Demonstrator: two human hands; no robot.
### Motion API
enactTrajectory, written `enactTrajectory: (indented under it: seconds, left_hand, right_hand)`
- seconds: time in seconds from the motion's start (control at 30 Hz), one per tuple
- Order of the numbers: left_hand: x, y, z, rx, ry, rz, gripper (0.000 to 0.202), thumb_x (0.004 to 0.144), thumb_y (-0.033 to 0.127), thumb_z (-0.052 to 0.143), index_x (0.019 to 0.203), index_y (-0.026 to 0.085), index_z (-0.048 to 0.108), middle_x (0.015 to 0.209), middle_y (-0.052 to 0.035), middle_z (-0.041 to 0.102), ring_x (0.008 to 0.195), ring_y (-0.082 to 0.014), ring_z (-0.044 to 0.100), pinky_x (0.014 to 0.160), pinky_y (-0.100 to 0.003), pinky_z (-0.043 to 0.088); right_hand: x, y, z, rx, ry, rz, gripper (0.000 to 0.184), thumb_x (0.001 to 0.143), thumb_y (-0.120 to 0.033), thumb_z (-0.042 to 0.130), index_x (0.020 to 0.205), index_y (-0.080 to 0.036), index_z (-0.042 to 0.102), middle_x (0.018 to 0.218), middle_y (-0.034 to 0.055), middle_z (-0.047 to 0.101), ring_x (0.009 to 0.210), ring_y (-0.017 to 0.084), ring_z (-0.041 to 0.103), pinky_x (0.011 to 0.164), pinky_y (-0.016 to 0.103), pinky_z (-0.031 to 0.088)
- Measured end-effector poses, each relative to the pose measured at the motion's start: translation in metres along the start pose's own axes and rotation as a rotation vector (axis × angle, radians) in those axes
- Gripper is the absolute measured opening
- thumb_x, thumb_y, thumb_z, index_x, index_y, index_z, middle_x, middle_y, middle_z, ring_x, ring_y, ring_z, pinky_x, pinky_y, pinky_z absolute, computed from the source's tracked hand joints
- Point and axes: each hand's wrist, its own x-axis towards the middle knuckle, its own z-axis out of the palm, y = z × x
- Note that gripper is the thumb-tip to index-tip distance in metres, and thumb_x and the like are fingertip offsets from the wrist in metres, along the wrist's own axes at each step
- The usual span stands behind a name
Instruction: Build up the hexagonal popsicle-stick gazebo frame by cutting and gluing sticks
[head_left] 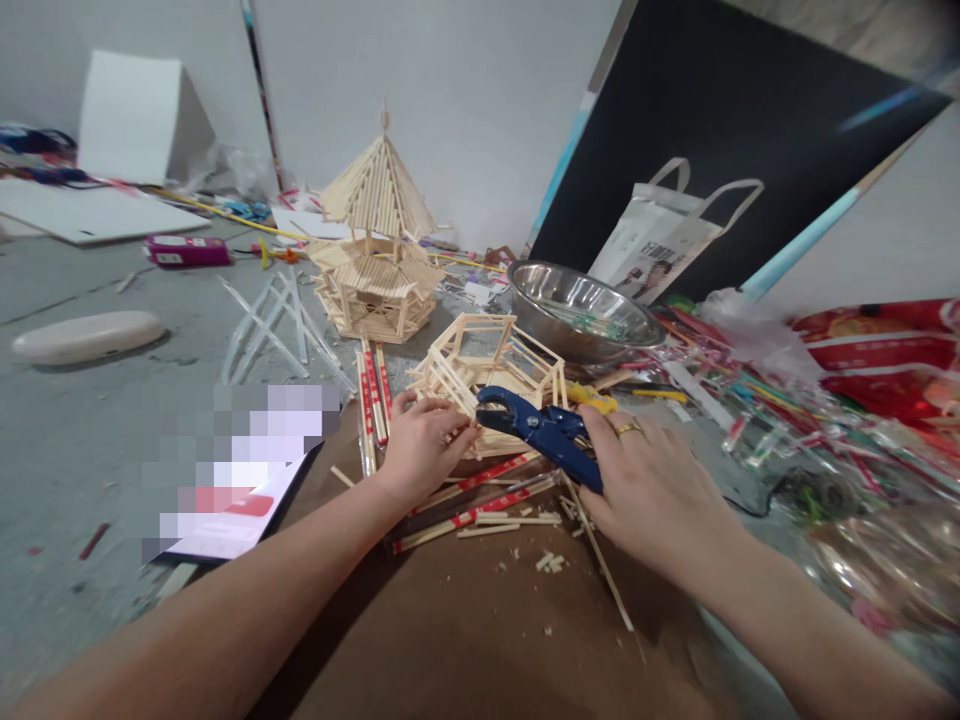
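My right hand [649, 485] is wrapped around the handles of a blue hand cutter [536, 425], its jaws pointing left. My left hand [424, 445] has its fingers bent and pinched together just left of the jaws; whatever is between the fingertips is too small to make out. Right behind both hands stands an open frame of wooden sticks [517, 350], partly hidden by the cutter. Red-wrapped chopsticks [480, 505] and loose cut sticks [510, 520] lie below on the brown board [480, 630]. Short offcuts [550, 563] are scattered there.
Behind the frame rises a wooden-stick pavilion [379, 240] with a pointed roof. A metal bowl [585, 305] stands to its right, near a white bag [652, 235]. At left lie a phone [247, 500], clear glue sticks [274, 320] and a white oblong case [90, 337]. Clutter covers the right side.
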Motion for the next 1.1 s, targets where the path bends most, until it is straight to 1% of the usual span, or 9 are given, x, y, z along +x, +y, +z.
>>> enactTrajectory:
  seconds: [0.2,0.33,0.43,0.53,0.67,0.77,0.93,1.1]
  left_hand:
    - [0.000,-0.001,0.001,0.011,-0.007,0.002,0.025,0.076,0.039,0.046,0.065,0.024,0.062,0.076,0.0004,0.067,0.086,-0.0167,0.055,0.086,-0.039,0.023]
    - [0.000,0.000,0.000,0.021,0.001,0.013,0.026,0.076,0.039,0.045,0.064,0.023,0.061,0.075,0.0010,0.066,0.086,-0.0165,0.056,0.086,-0.039,0.024]
    - [-0.001,0.000,0.000,0.029,0.006,0.019,0.026,0.077,0.038,0.045,0.062,0.023,0.060,0.074,0.0013,0.066,0.086,-0.0163,0.056,0.086,-0.039,0.023]
    - [-0.001,0.000,0.000,0.032,0.005,0.022,0.025,0.077,0.038,0.046,0.063,0.022,0.060,0.074,0.0010,0.066,0.086,-0.0162,0.056,0.085,-0.039,0.024]
    - [-0.001,0.001,0.000,0.027,0.001,0.025,0.025,0.077,0.038,0.045,0.065,0.023,0.061,0.073,0.0006,0.066,0.086,-0.0166,0.056,0.086,-0.039,0.024]
    - [-0.001,0.001,0.001,0.025,0.004,0.031,0.025,0.076,0.039,0.046,0.065,0.023,0.061,0.072,0.0011,0.066,0.085,-0.0162,0.056,0.086,-0.039,0.024]
    - [-0.001,0.002,0.000,0.033,0.016,0.031,0.025,0.077,0.038,0.046,0.065,0.023,0.061,0.074,0.0009,0.067,0.084,-0.0151,0.057,0.086,-0.039,0.024]
    - [-0.001,0.002,-0.001,0.036,0.017,0.037,0.025,0.077,0.037,0.046,0.064,0.022,0.061,0.073,0.0007,0.067,0.085,-0.0155,0.057,0.085,-0.039,0.024]
  right_hand:
    - [-0.001,0.000,0.007,-0.006,0.042,-0.018,0.057,0.067,-0.029,0.049,0.117,-0.005,0.037,0.095,0.0175,0.054,0.086,0.028,0.047,0.071,0.038,0.034]
    - [-0.001,0.001,0.009,-0.043,0.041,-0.024,0.057,0.066,-0.028,0.048,0.117,-0.006,0.037,0.091,0.0162,0.055,0.082,0.028,0.048,0.069,0.037,0.034]
    - [0.001,0.002,0.008,-0.068,0.022,-0.038,0.058,0.066,-0.028,0.049,0.118,-0.006,0.037,0.090,0.0154,0.055,0.081,0.027,0.048,0.068,0.035,0.035]
    - [0.003,0.004,0.004,-0.077,0.013,-0.053,0.061,0.064,-0.029,0.050,0.119,-0.006,0.036,0.092,0.0158,0.054,0.084,0.028,0.047,0.070,0.037,0.034]
    - [0.004,0.007,0.001,-0.071,-0.004,-0.044,0.065,0.065,-0.030,0.048,0.122,-0.005,0.032,0.095,0.0168,0.054,0.086,0.029,0.046,0.072,0.039,0.035]
    - [0.003,0.009,0.002,-0.049,-0.005,-0.035,0.067,0.063,-0.028,0.050,0.123,-0.005,0.031,0.097,0.0167,0.053,0.086,0.028,0.046,0.074,0.039,0.035]
    - [0.003,0.010,0.003,-0.005,-0.039,-0.046,0.065,0.064,-0.028,0.049,0.123,-0.006,0.032,0.096,0.0159,0.055,0.086,0.027,0.048,0.073,0.037,0.036]
    - [0.005,0.008,-0.002,-0.043,-0.053,-0.046,0.064,0.065,-0.031,0.048,0.123,-0.006,0.033,0.098,0.0155,0.055,0.087,0.027,0.047,0.075,0.037,0.035]
